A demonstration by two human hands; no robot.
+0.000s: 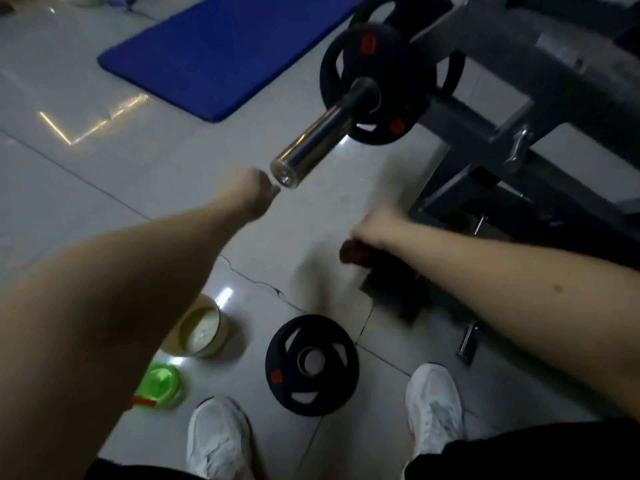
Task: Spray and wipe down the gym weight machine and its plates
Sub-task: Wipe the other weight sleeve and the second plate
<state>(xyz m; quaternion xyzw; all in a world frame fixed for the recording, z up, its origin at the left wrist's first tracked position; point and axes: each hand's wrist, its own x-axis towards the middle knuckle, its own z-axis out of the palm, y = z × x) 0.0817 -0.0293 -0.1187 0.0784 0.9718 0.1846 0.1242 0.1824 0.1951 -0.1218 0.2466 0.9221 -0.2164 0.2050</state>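
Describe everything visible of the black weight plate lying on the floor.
The black weight plate lies flat on the grey tiled floor, near the white shoes. It is round, apparently rubber-coated, with a metal-ringed centre hole, three grip slots and a small red mark. Nothing rests on it.

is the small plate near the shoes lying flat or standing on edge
Lying flat: the black plate rests face-up on the floor tiles, its round centre hole and three cutouts all showing.
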